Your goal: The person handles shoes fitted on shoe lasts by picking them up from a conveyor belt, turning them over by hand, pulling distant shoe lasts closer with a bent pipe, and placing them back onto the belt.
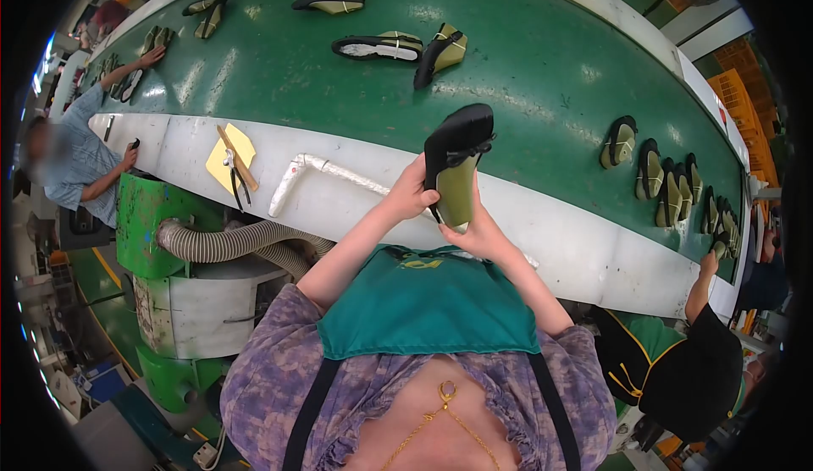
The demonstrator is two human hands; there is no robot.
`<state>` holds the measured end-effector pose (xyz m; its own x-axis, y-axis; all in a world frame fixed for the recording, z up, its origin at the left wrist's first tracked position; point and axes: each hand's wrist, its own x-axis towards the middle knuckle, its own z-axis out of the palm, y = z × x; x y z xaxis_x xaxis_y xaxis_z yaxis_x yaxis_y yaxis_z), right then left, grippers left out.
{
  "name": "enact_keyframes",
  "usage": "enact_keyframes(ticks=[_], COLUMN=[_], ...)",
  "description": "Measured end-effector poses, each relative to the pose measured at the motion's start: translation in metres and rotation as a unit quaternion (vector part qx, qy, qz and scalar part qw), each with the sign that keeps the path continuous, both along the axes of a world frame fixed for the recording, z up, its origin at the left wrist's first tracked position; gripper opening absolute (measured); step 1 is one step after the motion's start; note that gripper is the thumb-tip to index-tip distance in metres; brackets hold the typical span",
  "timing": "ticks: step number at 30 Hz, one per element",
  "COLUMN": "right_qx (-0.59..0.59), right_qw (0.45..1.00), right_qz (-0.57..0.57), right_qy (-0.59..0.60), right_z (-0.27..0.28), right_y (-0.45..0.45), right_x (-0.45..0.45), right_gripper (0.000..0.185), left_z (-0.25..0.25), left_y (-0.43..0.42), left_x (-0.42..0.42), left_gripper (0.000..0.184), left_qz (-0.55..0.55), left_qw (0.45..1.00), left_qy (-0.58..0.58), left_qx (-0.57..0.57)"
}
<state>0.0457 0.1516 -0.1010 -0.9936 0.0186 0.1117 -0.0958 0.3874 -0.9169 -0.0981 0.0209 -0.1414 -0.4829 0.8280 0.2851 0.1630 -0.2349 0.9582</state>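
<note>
A black flat shoe with a small bow, on an olive-green shoe last (458,187), is held up over the near edge of the bench. My left hand (409,192) grips its left side, thumb across the edge of the shoe. At the lower right, my right hand (478,224) is closed around the heel end. The black toe (461,132) points away from me. Beyond it, a pair of lasted shoes (440,55) lies on the green belt, one showing its pale sole.
Pliers (233,170) and a wooden stick lie on yellow paper (216,162) at left. A white wrapped bent bar (292,179) rests on the white ledge. More shoes (669,187) line the green belt (542,73). Co-workers (85,158) reach in from both sides.
</note>
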Motion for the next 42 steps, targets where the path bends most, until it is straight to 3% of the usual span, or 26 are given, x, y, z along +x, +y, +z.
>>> enact_keyframes(ticks=[5,9,11,12,16,17,18,21,23,26,32,36,39,42], right_qx=[-0.01,-0.007,0.003,0.009,-0.031,-0.057,-0.082,-0.09,-0.112,-0.152,-0.136,-0.128,-0.122,-0.118], right_qw=[1.0,0.999,0.999,0.999,0.997,0.996,0.993,0.987,0.983,0.979,0.978,0.982,0.983,0.983], right_qz=[-0.016,-0.034,-0.039,-0.043,-0.049,-0.057,-0.064,-0.097,-0.114,-0.117,-0.156,-0.141,-0.14,-0.14], right_qy=[-0.009,-0.021,-0.021,-0.02,0.043,0.05,0.058,0.089,0.09,0.077,0.024,-0.01,-0.011,-0.013], right_z=[0.007,0.006,0.006,0.007,0.011,0.012,0.012,0.014,0.014,0.009,0.005,0.0,0.0,-0.002], right_y=[0.002,0.002,0.005,0.007,0.017,0.019,0.02,0.019,0.019,0.021,0.016,0.014,0.011,0.012], right_x=[-0.004,-0.003,0.0,0.0,0.002,0.001,0.001,-0.003,-0.004,-0.005,-0.007,-0.005,-0.006,-0.005], right_gripper=[0.112,0.109,0.1,0.096,0.064,0.055,0.048,0.036,0.034,0.036,0.046,0.048,0.047,0.047], left_z=[0.008,0.005,0.026,0.021,0.004,0.0,0.028,0.022,0.023,0.03,0.033,0.025,0.013,0.005], left_y=[0.004,0.009,0.005,0.005,0.001,-0.005,-0.009,-0.014,-0.019,-0.021,-0.003,0.004,0.006,0.006], left_x=[0.016,0.014,0.014,0.01,-0.008,-0.007,0.004,0.004,0.007,0.012,0.005,-0.001,-0.006,-0.005], left_gripper=[0.079,0.07,0.078,0.086,0.083,0.084,0.086,0.063,0.045,0.045,0.055,0.068,0.068,0.068], left_qz=[0.086,0.079,0.029,0.034,-0.117,-0.106,-0.095,-0.167,-0.191,-0.241,-0.178,-0.174,-0.15,-0.128], left_qw=[0.996,0.975,0.946,0.947,0.892,0.887,0.882,0.841,0.84,0.798,0.759,0.67,0.651,0.67], left_qy=[-0.029,-0.199,-0.312,-0.303,-0.435,-0.449,-0.462,-0.51,-0.504,-0.543,-0.622,-0.714,-0.738,-0.727], left_qx=[-0.009,-0.055,-0.081,-0.099,0.03,0.017,0.004,0.061,0.055,0.097,0.068,0.103,0.097,0.081])
